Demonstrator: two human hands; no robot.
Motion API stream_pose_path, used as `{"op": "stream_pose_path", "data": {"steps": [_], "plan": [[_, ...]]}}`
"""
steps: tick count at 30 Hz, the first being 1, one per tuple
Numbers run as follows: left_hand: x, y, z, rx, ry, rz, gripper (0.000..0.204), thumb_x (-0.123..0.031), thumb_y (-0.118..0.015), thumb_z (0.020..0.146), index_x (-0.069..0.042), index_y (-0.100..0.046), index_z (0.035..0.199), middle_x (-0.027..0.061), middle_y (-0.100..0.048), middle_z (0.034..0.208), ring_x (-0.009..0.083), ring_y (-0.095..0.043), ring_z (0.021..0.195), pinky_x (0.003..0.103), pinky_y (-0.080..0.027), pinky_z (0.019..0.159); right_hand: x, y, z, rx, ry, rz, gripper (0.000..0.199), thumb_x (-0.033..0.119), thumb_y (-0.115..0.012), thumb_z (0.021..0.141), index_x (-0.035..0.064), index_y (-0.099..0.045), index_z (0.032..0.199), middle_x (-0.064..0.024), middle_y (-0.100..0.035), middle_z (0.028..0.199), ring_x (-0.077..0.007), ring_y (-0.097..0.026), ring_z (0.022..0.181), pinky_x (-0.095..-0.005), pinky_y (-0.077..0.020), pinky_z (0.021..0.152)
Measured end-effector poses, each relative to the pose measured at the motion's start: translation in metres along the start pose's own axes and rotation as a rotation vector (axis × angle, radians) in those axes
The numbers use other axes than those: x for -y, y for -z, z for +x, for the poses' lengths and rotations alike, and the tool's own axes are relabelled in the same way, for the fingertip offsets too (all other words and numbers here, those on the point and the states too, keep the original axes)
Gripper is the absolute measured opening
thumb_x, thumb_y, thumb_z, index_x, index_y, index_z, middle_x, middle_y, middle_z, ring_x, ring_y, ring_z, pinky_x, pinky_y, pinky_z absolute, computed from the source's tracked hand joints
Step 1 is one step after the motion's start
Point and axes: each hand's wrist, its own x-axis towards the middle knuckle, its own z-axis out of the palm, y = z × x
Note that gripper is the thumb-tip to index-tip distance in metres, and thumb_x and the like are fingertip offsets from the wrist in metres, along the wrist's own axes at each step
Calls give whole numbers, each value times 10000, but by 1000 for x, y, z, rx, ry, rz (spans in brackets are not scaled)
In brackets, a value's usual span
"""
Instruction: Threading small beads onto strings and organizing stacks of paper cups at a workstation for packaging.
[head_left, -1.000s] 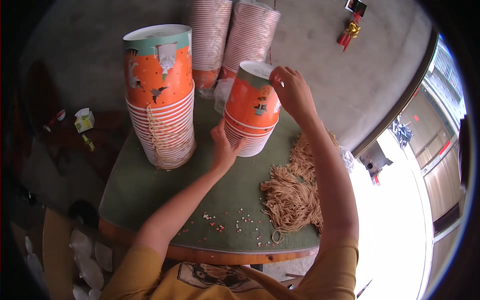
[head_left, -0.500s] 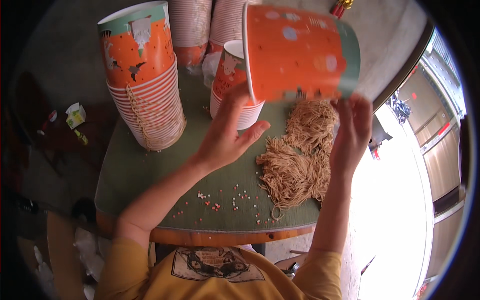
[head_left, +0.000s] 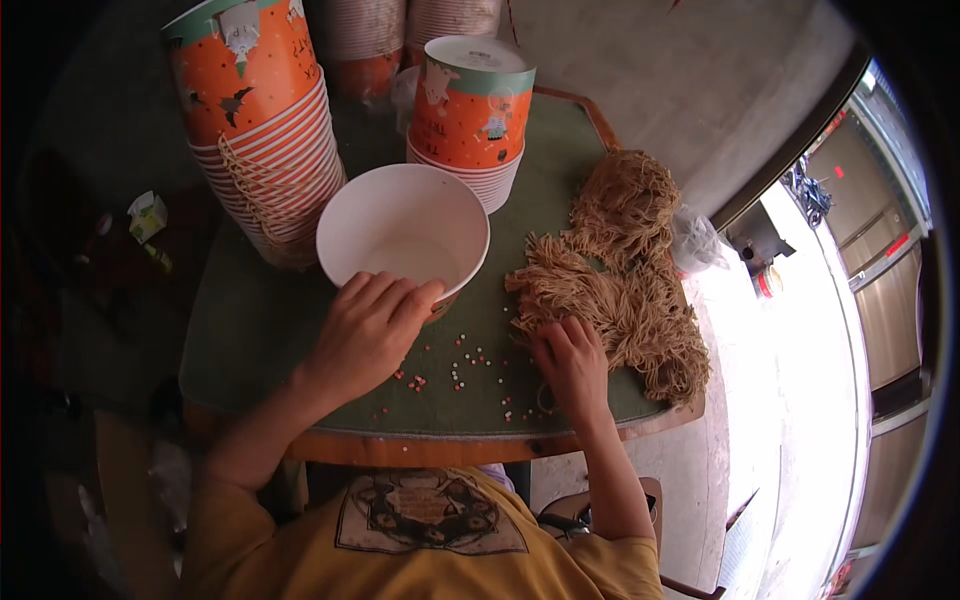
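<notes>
My left hand [head_left: 370,325] grips the near rim of an orange paper bucket [head_left: 400,232]. The bucket's open mouth tilts up toward me, showing its white inside. At the near edge of a heap of tan cords [head_left: 630,275], my right hand [head_left: 572,365] has its fingers closed on the strands; the fingertips are partly hidden. Close behind the held bucket, a short nested stack of upside-down orange buckets [head_left: 470,115] with green bands stands on the table. Small white and red beads [head_left: 458,375] lie scattered between my hands.
A tall leaning stack of nested buckets [head_left: 265,130], with a tan cord hanging down it, rises at the left. More wrapped bucket stacks [head_left: 370,45] stand at the back. The green tabletop [head_left: 260,350] has a wooden edge. A clear plastic bag [head_left: 697,240] is beside the cords.
The bucket has come down from the air onto the table side, its mouth now facing me. My right hand has let go of it and moved down to the cords.
</notes>
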Motion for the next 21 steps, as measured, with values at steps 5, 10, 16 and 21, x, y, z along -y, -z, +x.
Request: {"op": "stream_pose_path", "data": {"steps": [5,10,16,21], "plan": [[-5,5,-1,-83,27,-25,489,-4,-715,745,-72,-551,1201,96,-571,991,284,-576,925,404,-448,840,6,5,5,-92,-54,119,65,93,-680,801,81,-637,848,-78,-568,826,-298,-567,835,-412,-477,723],[-11,10,-1,-156,-3,-17,513,-29,-730,749,-72,-552,1228,72,-568,1002,265,-574,961,392,-450,850,8,11,6,-102,-115,268,57,51,-668,798,70,-628,835,-77,-567,821,-268,-581,778,-369,-489,681],[-38,2,-11,-206,-26,-302,440,-6,-702,779,-29,-568,1197,82,-582,1041,250,-620,914,361,-532,749,28,23,12,-29,-284,710,29,38,-639,860,14,-623,864,-53,-591,847,-148,-627,738,-258,-494,673],[-56,-21,9,-135,128,-432,399,-64,-699,818,-19,-547,1185,104,-578,1009,261,-622,876,350,-522,734,42,26,13,-7,-290,904,63,48,-642,877,-9,-616,866,-40,-590,853,-108,-613,741,-236,-482,679]]}}
